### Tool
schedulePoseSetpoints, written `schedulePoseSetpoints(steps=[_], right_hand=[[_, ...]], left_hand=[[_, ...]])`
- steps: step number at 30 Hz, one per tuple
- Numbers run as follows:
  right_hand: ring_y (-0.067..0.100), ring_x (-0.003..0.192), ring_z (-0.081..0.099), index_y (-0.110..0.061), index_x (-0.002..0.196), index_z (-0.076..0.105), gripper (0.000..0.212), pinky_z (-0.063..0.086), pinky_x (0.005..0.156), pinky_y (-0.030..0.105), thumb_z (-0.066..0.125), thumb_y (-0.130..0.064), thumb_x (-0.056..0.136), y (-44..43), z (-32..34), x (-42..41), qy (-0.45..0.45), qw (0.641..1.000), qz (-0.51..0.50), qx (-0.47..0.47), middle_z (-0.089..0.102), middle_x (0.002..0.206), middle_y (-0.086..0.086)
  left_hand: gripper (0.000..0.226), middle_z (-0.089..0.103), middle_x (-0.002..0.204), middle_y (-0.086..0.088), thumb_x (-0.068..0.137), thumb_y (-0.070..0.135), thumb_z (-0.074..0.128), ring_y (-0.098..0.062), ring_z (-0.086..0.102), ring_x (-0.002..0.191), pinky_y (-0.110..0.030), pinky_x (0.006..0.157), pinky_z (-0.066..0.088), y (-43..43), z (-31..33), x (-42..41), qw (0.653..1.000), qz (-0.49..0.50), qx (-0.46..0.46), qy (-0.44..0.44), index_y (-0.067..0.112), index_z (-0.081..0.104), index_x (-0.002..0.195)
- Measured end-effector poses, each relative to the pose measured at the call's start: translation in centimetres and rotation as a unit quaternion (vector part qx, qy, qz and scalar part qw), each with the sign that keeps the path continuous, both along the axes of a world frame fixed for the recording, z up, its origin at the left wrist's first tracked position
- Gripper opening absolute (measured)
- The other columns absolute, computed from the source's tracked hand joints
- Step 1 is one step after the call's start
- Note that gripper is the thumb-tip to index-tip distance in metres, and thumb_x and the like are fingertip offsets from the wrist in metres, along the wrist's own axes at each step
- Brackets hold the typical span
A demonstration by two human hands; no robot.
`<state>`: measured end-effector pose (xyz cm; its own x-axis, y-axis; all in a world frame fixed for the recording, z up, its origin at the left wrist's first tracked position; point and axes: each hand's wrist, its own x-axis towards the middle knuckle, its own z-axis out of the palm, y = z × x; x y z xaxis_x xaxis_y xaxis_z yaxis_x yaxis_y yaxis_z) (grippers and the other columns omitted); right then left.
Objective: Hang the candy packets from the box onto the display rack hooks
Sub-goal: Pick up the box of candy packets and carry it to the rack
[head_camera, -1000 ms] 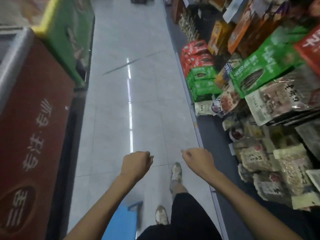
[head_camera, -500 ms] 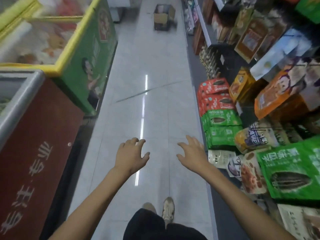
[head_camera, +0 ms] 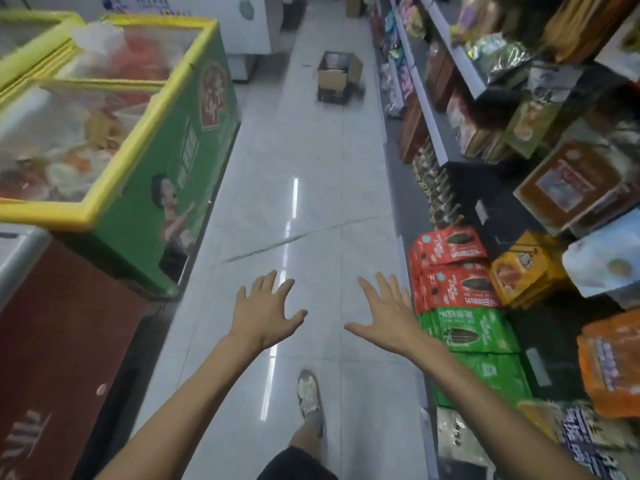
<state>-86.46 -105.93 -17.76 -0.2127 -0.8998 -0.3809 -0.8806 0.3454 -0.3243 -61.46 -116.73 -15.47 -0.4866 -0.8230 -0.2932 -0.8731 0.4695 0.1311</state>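
Head view, left hand [head_camera: 265, 315] and right hand [head_camera: 388, 315] splayed empty, cardboard box [head_camera: 337, 77] upright, open-topped, far ahead

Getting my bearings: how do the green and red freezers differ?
The green freezer has a yellow rim and a cartoon figure; the red freezer has a grey rim and white lettering. The green one stands farther along, the red nearer. Both line the aisle's left side.

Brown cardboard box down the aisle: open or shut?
Open: the brown cardboard box has its top flaps spread, and something pale shows inside. What that is, cannot tell.
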Motion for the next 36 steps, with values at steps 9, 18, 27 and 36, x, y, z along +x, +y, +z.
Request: schedulePoseSetpoints(steps=[9, 18, 27, 36], right_hand=[[0.035, 0.161, -0.017, -0.031, 0.169, 0.004, 0.104, -0.007, 0.13, 0.053, 0.055, -0.076, 0.09, -20.9, 1.6, -7.6, 0.017, 1.0, -0.017, 0.006, -0.007, 0.176, 0.013], [0.037, 0.161, -0.015, -0.029, 0.169, 0.002, 0.107, -0.008, 0.13, 0.054, 0.054, -0.078, 0.089, -40.4, 0.9, -18.8, 0.02, 0.999, -0.033, 0.007, -0.008, 0.176, 0.015], [0.04, 0.16, -0.017, -0.027, 0.169, 0.001, 0.108, -0.008, 0.129, 0.056, 0.052, -0.078, 0.09, -61.3, 1.4, -32.4, 0.024, 1.0, -0.008, 0.013, -0.01, 0.175, 0.018], [0.039, 0.16, -0.017, -0.028, 0.169, 0.002, 0.107, -0.009, 0.128, 0.054, 0.053, -0.078, 0.09, -80.0, 1.4, -41.4, 0.023, 0.999, 0.007, 0.025, -0.01, 0.175, 0.016]], left_hand=[[0.099, 0.02, 0.172, -0.005, 0.073, 0.085, 0.016, -0.027, 0.025, 0.156, -0.056, 0.125, 0.018, -21.5, 2.1, -7.0, 0.999, 0.009, -0.01, 0.035, 0.037, 0.033, 0.159], [0.094, 0.01, 0.175, -0.007, 0.081, 0.088, 0.025, -0.03, 0.018, 0.158, -0.059, 0.125, 0.017, -41.3, 0.6, -18.2, 1.0, -0.015, -0.014, 0.001, 0.039, 0.031, 0.16], [0.089, 0.0, 0.175, -0.007, 0.089, 0.086, 0.037, -0.032, 0.01, 0.16, -0.062, 0.125, 0.016, -61.3, 1.9, -32.0, 0.999, -0.011, -0.002, -0.037, 0.039, 0.023, 0.163], [0.089, 0.001, 0.175, -0.006, 0.089, 0.086, 0.036, -0.03, 0.008, 0.16, -0.062, 0.125, 0.015, -79.2, 1.5, -41.3, 0.999, 0.001, -0.002, -0.035, 0.039, 0.022, 0.163]])
